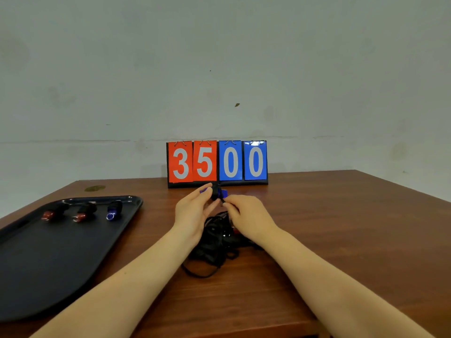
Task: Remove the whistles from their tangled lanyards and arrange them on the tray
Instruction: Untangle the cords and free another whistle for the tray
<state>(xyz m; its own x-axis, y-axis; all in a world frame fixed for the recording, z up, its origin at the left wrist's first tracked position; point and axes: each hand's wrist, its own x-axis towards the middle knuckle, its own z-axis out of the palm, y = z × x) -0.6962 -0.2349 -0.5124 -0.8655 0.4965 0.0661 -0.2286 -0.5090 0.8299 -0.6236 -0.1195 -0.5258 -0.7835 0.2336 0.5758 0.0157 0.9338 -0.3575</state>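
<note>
From the head camera, both bare hands meet above the middle of the brown wooden surface (317, 228), just in front of a flip scoreboard with red and blue cards (217, 162) that reads 3500 and stands at the far edge. The left hand (192, 213) holds a blue and black whistle (216, 192) lifted off the surface, its fingers (203, 192) curled around the whistle's left side and pinching it. The right hand (246, 215) is just beside it, its fingers (229, 200) pressed together on what seems to be the black cord at the whistle's lower right, though that spot is small and blurred. Below and between the wrists lies a tangled heap of black lanyards (214, 242) on the surface, with a loose loop trailing toward the near side and a small bit of red showing at its right edge. To the left sits a dark oblong plastic tray (48, 264). Along its far end three whistles lie in a row, apart from each other: two red and black whistles (66, 212) and, on the right, a second blue and black whistle (113, 211).
</note>
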